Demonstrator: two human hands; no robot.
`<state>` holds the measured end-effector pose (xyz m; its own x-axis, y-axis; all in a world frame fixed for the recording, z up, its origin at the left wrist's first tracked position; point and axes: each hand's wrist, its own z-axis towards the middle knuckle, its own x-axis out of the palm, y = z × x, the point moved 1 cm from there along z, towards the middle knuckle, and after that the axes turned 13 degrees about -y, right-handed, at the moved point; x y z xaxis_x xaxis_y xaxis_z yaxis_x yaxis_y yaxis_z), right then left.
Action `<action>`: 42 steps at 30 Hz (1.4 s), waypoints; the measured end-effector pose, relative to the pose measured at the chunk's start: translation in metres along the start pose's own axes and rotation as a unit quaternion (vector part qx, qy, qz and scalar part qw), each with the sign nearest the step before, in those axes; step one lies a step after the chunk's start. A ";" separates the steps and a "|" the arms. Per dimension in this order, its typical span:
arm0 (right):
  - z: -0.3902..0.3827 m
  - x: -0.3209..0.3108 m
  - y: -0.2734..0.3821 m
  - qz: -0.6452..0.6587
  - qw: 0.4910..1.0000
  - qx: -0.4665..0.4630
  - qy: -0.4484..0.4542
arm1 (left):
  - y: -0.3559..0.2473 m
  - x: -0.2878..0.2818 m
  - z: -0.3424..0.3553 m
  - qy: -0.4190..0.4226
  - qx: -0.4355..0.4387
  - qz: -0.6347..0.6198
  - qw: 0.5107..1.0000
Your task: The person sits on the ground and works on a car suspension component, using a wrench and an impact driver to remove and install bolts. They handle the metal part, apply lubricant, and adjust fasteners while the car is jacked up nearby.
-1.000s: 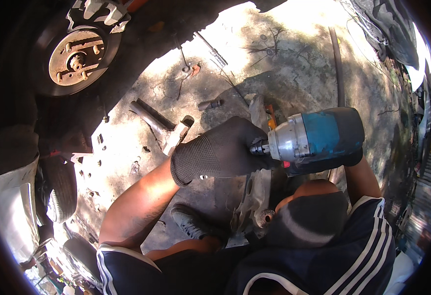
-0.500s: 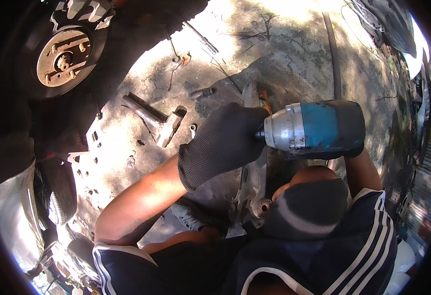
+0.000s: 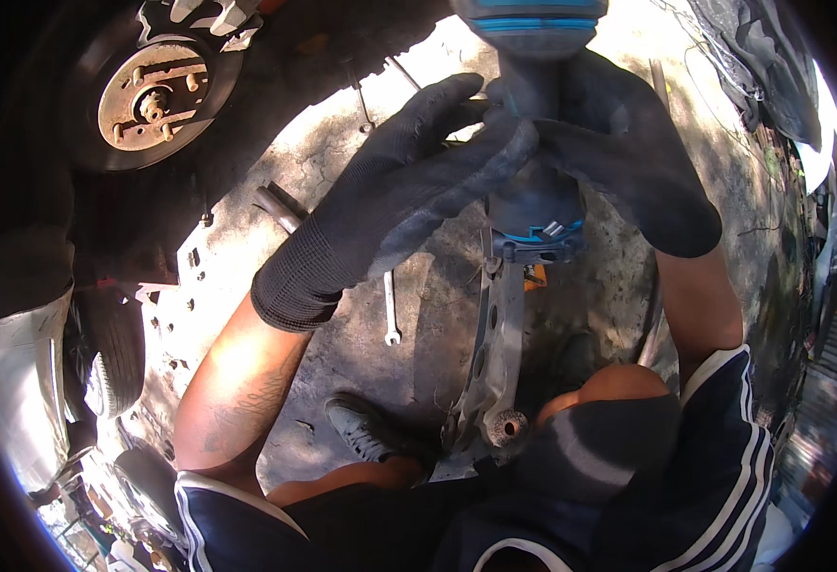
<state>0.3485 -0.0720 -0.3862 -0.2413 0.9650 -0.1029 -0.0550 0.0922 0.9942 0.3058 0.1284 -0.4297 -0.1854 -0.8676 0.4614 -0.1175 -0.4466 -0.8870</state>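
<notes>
A blue and black impact wrench (image 3: 530,88) stands upright in front of me, its head at the top edge and its battery base (image 3: 537,240) below. My right hand (image 3: 628,153), in a black glove, is wrapped round its handle. My left hand (image 3: 409,172), gloved alike, is beside the handle, thumb and fingers stretched toward it and apart. Its fingertips overlap the handle; whether they press on it I cannot tell. Beneath the tool lies a long metal suspension arm (image 3: 506,343) with a round bushing (image 3: 507,427) at its near end.
A brake disc hub (image 3: 154,103) with studs sits at the upper left. On the concrete floor lie a spanner (image 3: 392,310), another spanner (image 3: 363,107) and a metal bar (image 3: 279,207) partly behind my left arm. My shoe (image 3: 356,429) rests left of the suspension arm.
The impact wrench has swung from lying sideways to upright and moved away from me. My left hand has left its nose and moved to the handle. The suspension arm shows more fully.
</notes>
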 end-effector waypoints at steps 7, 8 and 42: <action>-0.004 0.065 -0.059 -0.142 0.937 -0.299 0.110 | 0.012 -0.029 -0.008 -0.333 0.027 -0.077 0.939; -0.006 0.065 -0.064 -0.160 0.933 -0.298 0.120 | 0.015 -0.033 -0.015 -0.365 0.030 -0.050 0.929; -0.050 -0.076 -0.265 -0.370 0.881 0.014 0.295 | 0.072 -0.122 -0.143 -0.317 -0.304 0.247 0.864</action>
<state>0.3328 -0.1825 -0.6438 -0.6117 0.3421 -0.7132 -0.3870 0.6570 0.6470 0.1806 0.2332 -0.5470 0.1885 -0.9509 -0.2456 -0.7038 0.0436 -0.7090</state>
